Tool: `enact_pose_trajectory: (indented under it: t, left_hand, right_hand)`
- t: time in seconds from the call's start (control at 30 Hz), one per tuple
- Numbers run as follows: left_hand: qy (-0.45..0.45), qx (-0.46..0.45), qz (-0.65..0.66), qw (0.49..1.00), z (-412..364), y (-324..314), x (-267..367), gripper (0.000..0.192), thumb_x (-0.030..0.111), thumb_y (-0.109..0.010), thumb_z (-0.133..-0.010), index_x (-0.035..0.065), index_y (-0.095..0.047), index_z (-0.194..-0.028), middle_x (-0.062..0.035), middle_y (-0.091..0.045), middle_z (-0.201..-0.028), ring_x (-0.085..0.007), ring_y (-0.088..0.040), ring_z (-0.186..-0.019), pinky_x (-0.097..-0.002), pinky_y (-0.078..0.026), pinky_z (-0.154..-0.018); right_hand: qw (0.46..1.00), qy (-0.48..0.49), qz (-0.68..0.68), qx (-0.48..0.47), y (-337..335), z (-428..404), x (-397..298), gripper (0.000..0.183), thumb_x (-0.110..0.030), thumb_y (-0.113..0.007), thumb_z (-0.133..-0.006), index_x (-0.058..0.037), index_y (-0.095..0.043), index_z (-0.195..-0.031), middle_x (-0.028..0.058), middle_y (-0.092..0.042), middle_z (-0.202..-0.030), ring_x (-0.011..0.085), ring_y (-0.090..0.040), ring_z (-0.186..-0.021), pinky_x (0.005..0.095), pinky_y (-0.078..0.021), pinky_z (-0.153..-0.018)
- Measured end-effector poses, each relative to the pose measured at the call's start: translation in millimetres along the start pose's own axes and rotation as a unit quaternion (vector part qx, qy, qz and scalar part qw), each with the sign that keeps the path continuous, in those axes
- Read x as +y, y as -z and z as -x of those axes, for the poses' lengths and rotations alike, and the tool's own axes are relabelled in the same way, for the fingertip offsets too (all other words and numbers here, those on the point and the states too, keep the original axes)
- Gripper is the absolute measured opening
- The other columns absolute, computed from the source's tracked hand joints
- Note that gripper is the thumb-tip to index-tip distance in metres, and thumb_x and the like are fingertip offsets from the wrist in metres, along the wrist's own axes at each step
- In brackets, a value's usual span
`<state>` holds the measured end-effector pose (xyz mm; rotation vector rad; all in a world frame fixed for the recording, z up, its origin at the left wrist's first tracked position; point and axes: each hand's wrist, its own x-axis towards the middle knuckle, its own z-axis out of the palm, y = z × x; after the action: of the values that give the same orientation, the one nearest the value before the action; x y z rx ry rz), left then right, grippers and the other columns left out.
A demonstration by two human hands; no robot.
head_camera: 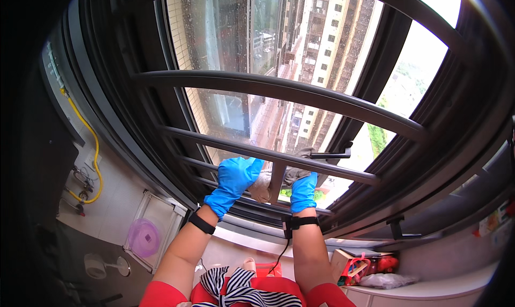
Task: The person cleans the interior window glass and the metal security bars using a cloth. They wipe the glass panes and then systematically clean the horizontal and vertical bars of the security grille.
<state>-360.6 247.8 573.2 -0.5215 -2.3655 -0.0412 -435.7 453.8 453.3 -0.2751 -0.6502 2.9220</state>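
My left hand (pixel 238 177), in a blue rubber glove, reaches through dark metal window bars (pixel 273 152) and grips a beige-grey cloth (pixel 261 188). Also gloved in blue, my right hand (pixel 304 192) is closed on a grey part of cloth (pixel 295 175) to the right of a short upright bar (pixel 277 182). Whether both parts belong to one cloth cannot be told. My fingertips are mostly hidden by the cloth and bars. Beyond them, a tilted window pane (pixel 225 109) is spotted with drops. A black window handle (pixel 332 155) sits just above my right hand.
High-rise buildings (pixel 322 45) show far below outside. A yellow gas hose (pixel 96 146) runs down at left, above a purple round plastic item (pixel 144 237). A second window handle (pixel 398 228) juts out at right, over a box (pixel 342 262) and a plastic bag (pixel 386 281) on a ledge.
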Motion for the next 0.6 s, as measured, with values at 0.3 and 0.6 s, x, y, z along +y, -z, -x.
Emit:
enact_pose_trajectory:
  t: [0.3, 0.6]
  left_hand:
    - [-0.086, -0.072, 0.080, 0.991, 18.5, 17.2, -32.6, 0.047, 0.015, -0.065, -0.081, 0.0235, -0.056, -0.127, -0.0056, -0.064, -0.078, -0.0233, -0.065, -0.065, -0.0342, -0.053, -0.056]
    - [-0.075, -0.133, 0.174, 0.973, -4.3, 20.2, -11.4, 0.035, 0.028, -0.059, -0.089, 0.0334, -0.061, -0.124, -0.0010, -0.072, -0.096, -0.0210, -0.068, -0.066, -0.0338, -0.053, -0.054]
  right_hand:
    - [0.998, 0.023, -0.062, -0.003, -3.6, 5.7, -19.2, 0.038, -0.042, -0.048, -0.094, -0.0081, -0.061, -0.106, 0.0066, -0.066, -0.100, 0.0236, -0.062, -0.093, 0.0379, -0.0486, -0.085]
    - [0.987, 0.125, 0.087, 0.052, 20.3, -27.1, 5.6, 0.016, -0.020, -0.052, -0.095, -0.0072, -0.060, -0.101, 0.0069, -0.063, -0.087, 0.0224, -0.061, -0.076, 0.0322, -0.0528, -0.073]
